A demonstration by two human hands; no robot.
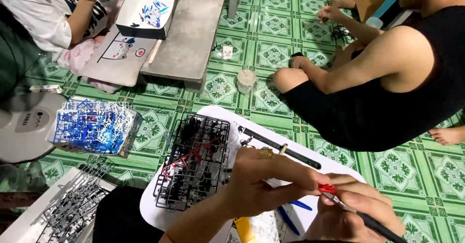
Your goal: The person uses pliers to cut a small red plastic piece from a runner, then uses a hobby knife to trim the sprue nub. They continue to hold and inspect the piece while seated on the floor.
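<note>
My left hand [271, 182] pinches a small red plastic part [326, 189] between thumb and fingertips; a gold ring sits on one finger. My right hand [353, 214] grips a slim black-handled tool [373, 223] whose metal tip touches the red part. Both hands hover over a white round board [213, 114] on my lap. On the board lie black plastic part frames [193, 163] with a red piece, a long black stick [286, 148], a blue pen [300, 205] and a yellow tool [244, 229].
A box of blue and white part frames [94, 127] stands at left, grey frames [68, 211] below it. A low grey table [189, 35] holds a white box [145, 10]. One person sits at right, another at top left. A small jar [245, 81] stands on the green tiles.
</note>
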